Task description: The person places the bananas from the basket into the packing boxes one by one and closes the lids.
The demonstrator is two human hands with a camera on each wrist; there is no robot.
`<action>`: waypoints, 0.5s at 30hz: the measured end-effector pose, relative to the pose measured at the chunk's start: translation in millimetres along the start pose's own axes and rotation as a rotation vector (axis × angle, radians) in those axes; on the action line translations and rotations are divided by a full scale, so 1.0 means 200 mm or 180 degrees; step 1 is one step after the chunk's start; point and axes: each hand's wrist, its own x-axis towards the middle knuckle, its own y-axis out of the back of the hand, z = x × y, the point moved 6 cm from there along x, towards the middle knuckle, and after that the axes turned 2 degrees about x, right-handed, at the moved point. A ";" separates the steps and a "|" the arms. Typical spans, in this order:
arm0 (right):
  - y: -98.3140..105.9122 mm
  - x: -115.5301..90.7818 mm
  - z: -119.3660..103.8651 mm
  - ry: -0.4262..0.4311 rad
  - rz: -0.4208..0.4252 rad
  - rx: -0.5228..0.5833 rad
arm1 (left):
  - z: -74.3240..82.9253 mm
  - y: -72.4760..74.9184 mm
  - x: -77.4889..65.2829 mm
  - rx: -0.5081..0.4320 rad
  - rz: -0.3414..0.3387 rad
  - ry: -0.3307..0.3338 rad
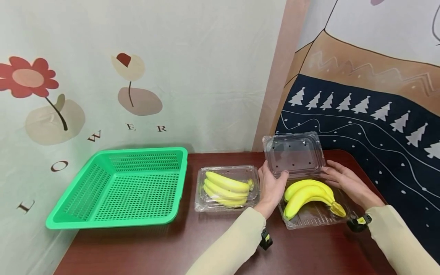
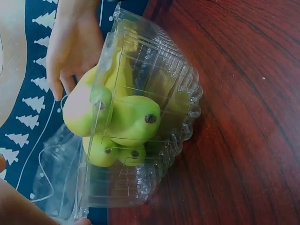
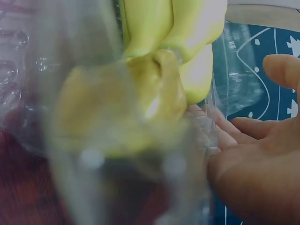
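A clear plastic clamshell box (image 1: 302, 223) stands on the right of the table with its lid (image 1: 293, 154) raised at the back. Inside it lies a bunch of bananas (image 1: 307, 194), stem towards the front right. My left hand (image 1: 271, 189) is at the box's back left corner, thumb by the lid's lower edge. At the back right, my right hand (image 1: 347, 181) reaches to the hinge side with its fingers extended. In the right wrist view the thumb stands apart from the fingers (image 3: 234, 133), which lie along the box's edge. Blurred clear plastic fills the near part of that view.
Left of my left hand, a second clamshell box (image 1: 201, 198) holds more bananas (image 1: 227, 187), its lid down. A green plastic basket (image 1: 137, 198) with nothing in it sits at the left. Behind the dark red table (image 1: 165, 248) hang printed cloths (image 1: 213, 76).
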 end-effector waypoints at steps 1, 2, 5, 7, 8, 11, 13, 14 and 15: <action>0.00 0.00 0.00 0.0023 0.0026 0.0042 | 0.00 0.00 0.00 -0.0010 0.0026 -0.0033; 0.01 -0.01 0.00 0.0064 0.0048 0.0093 | 0.01 0.01 0.00 -0.0013 0.0047 -0.0059; 0.02 -0.01 0.00 0.0214 0.0087 0.0230 | 0.01 0.01 0.00 -0.0014 0.0038 -0.0068; 0.03 -0.02 0.00 0.0305 0.0090 0.0273 | 0.01 0.02 0.00 0.0000 -0.0016 -0.0061; 0.03 -0.02 0.00 0.0329 0.0088 0.0286 | 0.01 0.02 0.00 0.0007 -0.0061 -0.0045; 0.04 -0.02 0.00 0.0395 0.0094 0.0287 | 0.02 0.02 0.00 0.0018 -0.0170 -0.0035; 0.04 -0.03 -0.01 0.0431 0.0099 0.0279 | 0.02 0.02 -0.01 -0.0006 -0.0202 -0.0057; 0.05 -0.03 -0.01 0.0448 0.0106 0.0273 | 0.02 0.02 -0.01 -0.0025 -0.0204 -0.0070; 0.05 -0.04 -0.01 0.0456 0.0120 0.0269 | 0.03 0.02 -0.01 -0.0052 -0.0201 -0.0092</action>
